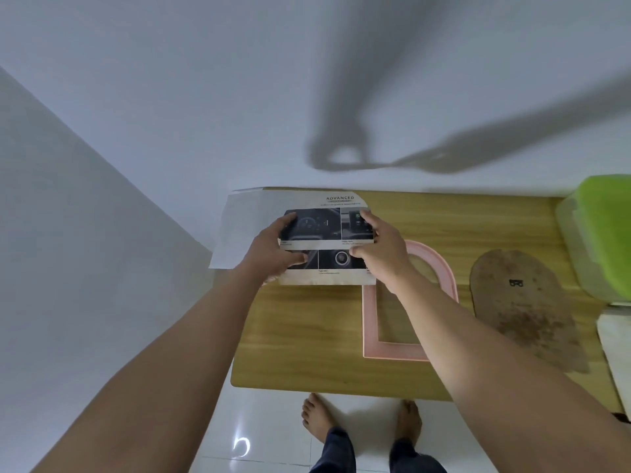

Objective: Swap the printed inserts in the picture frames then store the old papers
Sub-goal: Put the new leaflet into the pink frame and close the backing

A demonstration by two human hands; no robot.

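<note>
The printed sheet [327,233] reads "ADVANCED" at its top; smaller captions seem illegibly blurred.

Wooden table [300,336] with pink frame [370,319], backing board [522,308]

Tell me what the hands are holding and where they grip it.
Both hands hold the printed sheet. The left hand grips its left side and the right hand its right side, with fingers curled onto the printed face.

A home room: bare feet [319,419] on glossy white tiles [269,435], wooden table [300,336] against plain wall [170,97].
</note>
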